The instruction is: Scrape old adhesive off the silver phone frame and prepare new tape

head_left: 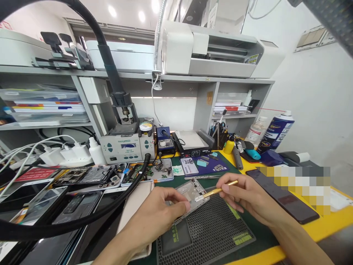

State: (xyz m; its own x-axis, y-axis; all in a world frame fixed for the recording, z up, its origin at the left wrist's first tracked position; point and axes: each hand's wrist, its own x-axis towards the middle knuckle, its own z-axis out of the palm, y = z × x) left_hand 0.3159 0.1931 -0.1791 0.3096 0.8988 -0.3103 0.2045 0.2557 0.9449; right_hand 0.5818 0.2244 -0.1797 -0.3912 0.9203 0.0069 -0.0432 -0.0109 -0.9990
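Note:
My left hand (154, 215) grips the near edge of a silver phone frame (190, 191) and holds it tilted over a black perforated mat (215, 228). A thin gold-handled tool (217, 190) is pinched in my right hand (248, 197), and its pale tip rests on the frame's right edge. Both hands meet over the mat near the bench's front middle.
A soldering station (124, 145) with a thick black hose (91, 217) stands behind, beside a tray of circuit parts (150, 173). Opened phones (82, 176) lie left. A dark phone (284, 197), a spray can (275, 132) and bottles sit right. Tweezers (206, 177) lie behind the frame.

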